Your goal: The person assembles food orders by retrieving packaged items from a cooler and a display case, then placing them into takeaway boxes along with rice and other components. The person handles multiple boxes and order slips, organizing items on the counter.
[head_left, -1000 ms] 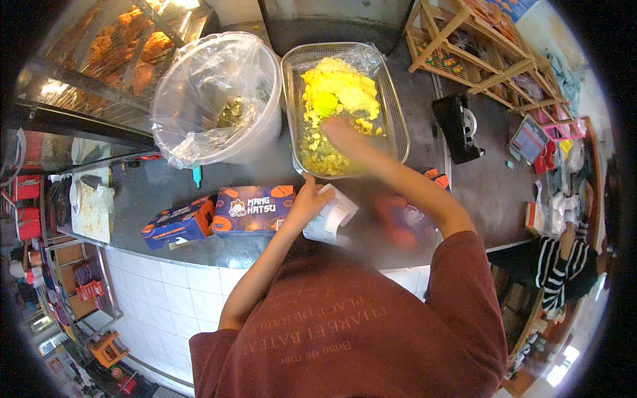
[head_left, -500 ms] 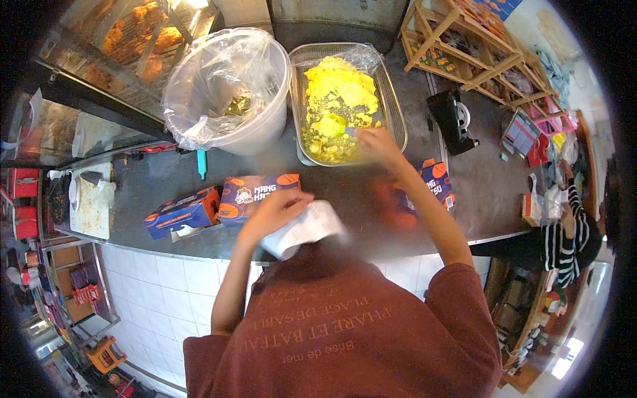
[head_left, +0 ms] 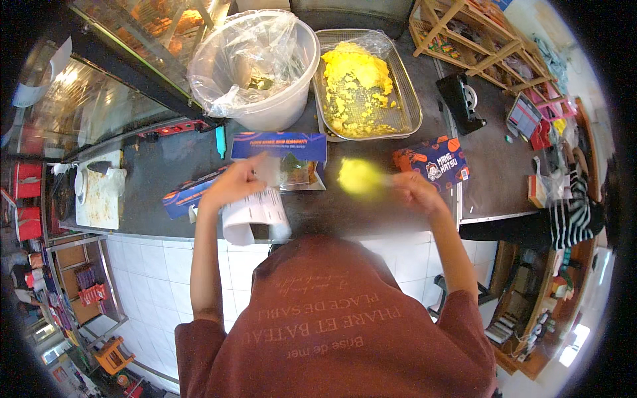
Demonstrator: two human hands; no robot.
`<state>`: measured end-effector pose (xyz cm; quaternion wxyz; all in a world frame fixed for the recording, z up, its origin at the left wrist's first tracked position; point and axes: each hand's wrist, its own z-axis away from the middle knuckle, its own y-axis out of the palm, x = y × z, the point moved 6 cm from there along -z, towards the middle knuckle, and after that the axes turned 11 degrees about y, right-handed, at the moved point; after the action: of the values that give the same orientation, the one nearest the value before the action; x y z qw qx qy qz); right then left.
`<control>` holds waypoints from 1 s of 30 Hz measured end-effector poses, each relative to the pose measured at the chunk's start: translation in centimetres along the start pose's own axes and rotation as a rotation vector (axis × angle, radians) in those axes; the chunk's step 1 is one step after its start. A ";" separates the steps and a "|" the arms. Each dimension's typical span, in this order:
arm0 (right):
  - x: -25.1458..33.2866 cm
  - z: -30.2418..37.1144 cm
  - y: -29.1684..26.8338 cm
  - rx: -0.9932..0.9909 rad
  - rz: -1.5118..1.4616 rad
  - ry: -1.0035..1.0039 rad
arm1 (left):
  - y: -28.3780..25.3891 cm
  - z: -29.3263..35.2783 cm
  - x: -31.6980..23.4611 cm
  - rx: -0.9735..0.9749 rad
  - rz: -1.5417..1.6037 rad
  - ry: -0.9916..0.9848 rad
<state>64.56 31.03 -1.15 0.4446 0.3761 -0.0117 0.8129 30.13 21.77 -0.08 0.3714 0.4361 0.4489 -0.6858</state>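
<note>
My left hand has its fingers curled around a white printed paper slip, which hangs down over the counter's front edge. Its fingertips are beside a blue-and-orange box whose lid is up, with dark green leafy food showing inside. To the right, my right hand grips the handle of a spoon, blurred by motion. Its bowl bears a lump of bright yellow food, level with the open box and apart from it. Behind stands a metal mesh tray with a heap of crumbly yellow food.
A white bucket lined with clear plastic stands left of the tray. Closed boxes lie at the left and right. Farther right are a black tape dispenser, a wooden rack and a person in striped sleeves.
My right hand has drawn the spoon out of the mesh tray, toward me, with yellow food on it. My left hand has moved left with the slip, and the box beside it now shows its contents.
</note>
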 end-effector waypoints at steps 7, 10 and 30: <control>-2.0 -4.0 12.4 -0.631 0.945 -0.688 | -3.0 -3.7 -0.5 0.073 0.162 0.025; -3.6 -7.2 14.3 -0.750 1.302 -1.023 | -2.1 -3.8 -2.9 0.137 0.288 0.015; 9.3 -2.7 -5.4 -0.721 0.340 -0.535 | 0.8 -4.2 -5.8 0.288 0.033 0.085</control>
<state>63.92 41.90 1.04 0.3888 0.3868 -0.4683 0.6928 33.92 26.14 4.21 0.2968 0.5208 0.3543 -0.7177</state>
